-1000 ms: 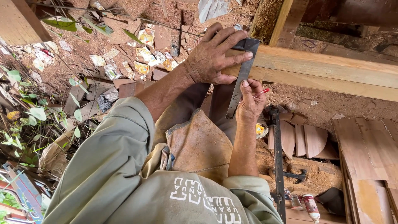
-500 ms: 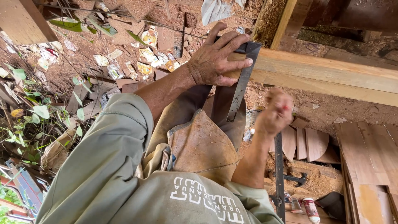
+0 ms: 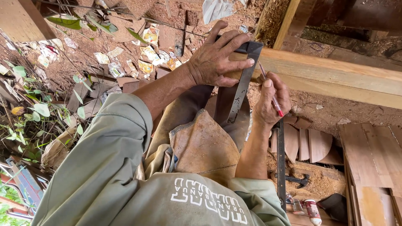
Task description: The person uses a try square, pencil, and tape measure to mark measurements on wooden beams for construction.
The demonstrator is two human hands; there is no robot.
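Your left hand (image 3: 217,58) lies spread, pressing the metal square (image 3: 243,81) flat on the wooden beam (image 3: 335,75). Your right hand (image 3: 270,102) pinches a red-tipped pen (image 3: 270,90), its point at the square's edge on the beam. Below, a small tin (image 3: 252,125) peeks out, contents hidden.

The left hand (image 3: 217,56) presses a metal try square (image 3: 243,79) flat against the wooden beam (image 3: 331,73) at about one o'clock, while the right hand (image 3: 270,100), just beside the blade at its three o'clock, holds a red-tipped pen (image 3: 270,90) against the wood.
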